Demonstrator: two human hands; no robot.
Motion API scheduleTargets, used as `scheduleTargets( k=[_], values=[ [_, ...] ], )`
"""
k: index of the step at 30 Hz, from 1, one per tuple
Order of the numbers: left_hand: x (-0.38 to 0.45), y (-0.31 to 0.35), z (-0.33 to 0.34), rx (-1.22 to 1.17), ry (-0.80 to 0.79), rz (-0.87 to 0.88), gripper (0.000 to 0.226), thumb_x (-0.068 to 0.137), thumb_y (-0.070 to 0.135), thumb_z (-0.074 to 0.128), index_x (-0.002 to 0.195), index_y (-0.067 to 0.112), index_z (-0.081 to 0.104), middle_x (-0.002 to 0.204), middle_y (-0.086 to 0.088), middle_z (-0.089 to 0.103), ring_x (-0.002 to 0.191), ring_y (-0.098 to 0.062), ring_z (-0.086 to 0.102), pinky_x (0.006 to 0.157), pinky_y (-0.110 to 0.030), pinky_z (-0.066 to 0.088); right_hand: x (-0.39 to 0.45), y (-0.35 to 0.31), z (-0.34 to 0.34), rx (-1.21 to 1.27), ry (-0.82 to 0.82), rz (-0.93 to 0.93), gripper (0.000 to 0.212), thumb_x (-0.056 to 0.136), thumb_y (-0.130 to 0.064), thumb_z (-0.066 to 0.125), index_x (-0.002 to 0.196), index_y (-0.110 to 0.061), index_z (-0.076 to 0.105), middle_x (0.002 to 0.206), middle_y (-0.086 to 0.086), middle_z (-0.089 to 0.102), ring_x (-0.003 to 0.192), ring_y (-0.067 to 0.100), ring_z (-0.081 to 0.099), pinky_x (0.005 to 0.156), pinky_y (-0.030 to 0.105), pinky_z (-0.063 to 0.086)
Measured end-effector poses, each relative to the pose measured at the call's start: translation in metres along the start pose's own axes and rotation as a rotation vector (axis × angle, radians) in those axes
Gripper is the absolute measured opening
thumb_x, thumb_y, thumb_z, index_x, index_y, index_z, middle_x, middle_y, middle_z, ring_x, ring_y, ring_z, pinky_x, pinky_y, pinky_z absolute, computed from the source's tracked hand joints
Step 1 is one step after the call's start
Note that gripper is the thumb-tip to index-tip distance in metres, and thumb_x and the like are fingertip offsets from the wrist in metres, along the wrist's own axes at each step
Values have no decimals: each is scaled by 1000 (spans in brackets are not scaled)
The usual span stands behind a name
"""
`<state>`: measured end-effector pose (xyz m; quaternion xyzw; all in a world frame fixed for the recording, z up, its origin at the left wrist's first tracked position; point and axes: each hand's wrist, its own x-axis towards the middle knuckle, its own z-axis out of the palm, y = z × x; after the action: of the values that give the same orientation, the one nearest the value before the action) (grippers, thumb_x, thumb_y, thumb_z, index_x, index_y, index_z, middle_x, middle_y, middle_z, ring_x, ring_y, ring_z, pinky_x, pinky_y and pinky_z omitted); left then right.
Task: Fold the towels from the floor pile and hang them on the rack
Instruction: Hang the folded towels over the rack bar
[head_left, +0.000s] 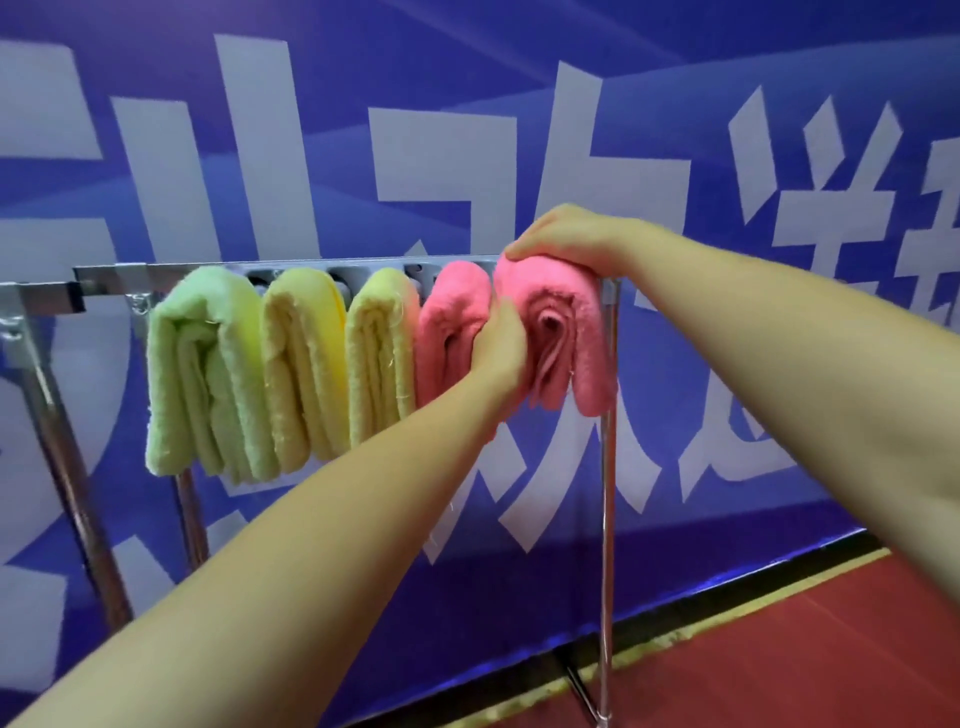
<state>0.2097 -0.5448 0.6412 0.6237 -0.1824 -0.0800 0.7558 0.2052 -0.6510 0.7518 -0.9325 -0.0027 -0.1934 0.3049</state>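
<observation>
The person is standing at the metal rack (291, 266) and hanging a folded pink towel (566, 332) on it. This pink towel is sitting over the top bar at the far right end, right by the rack's thin right post (608, 467). The right hand (566, 236) is lying on top of the towel, fingers curled down over its top fold, pressing it onto the bar. The left hand (501, 345) is reaching in from below, and its fingers are going into the gap between this towel and the other pink towel (449, 322) just beside it, pinching the hanging layers, it looks like. So both grips are closing on the same pink towel.

Four more folded towels are already hanging in a row to the left: that other pink one, then a pale yellow towel (379, 358), a yellow towel (304, 358), and a green towel (202, 374) at the far left. They are all touching their neighbours.

I think this is the tidy-up part of hanging. Next, the hands need to pull the loose layers straight so both sides are hanging even, then let go gently so the towel is not slipping off the end

The floor pile is not in sight, so I cannot tell if more towels are waiting
</observation>
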Motion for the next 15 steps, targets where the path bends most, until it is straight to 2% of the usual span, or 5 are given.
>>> scheduleTargets(
  k=[2,5,8,12,15],
  values=[
    [4,3,-3,87,42,28,55,102,49,28,135,13,52,133,-10,58,121,-28,56,98,-37,45,13,-4,-2,5,34,-10,39,80,-40,69,109,-13,69,108,2,67,97,19,65,92,39,53],
    [18,0,-2,229,107,102,56,103,48,22,142,18,47,133,-9,57,128,-26,48,106,-33,33,29,2,-3,4,90,27,37,81,-39,68,109,-15,69,110,3,68,98,21,65,93,40,52],
    [23,-4,7,135,107,120,59,100,56,25,140,20,50,130,4,57,128,-21,49,108,-31,35,34,14,2,-16,41,104,37,78,-43,69,109,-22,69,108,1,68,92,23,66,88,43,53],
    [30,-9,15,16,241,128,56,99,48,34,126,8,62,128,-15,62,123,-30,53,111,-41,35,37,28,12,115,95,13,20,86,-34,67,102,-23,69,96,-4,66,81,13,61,59,18,48],
    [32,-16,16,-32,277,118,58,96,52,33,119,9,65,124,-14,64,120,-30,55,110,-43,36,39,33,13,34,265,-74,17,85,-33,67,93,-18,69,88,-4,65,78,9,58,67,22,43]
  ],
)
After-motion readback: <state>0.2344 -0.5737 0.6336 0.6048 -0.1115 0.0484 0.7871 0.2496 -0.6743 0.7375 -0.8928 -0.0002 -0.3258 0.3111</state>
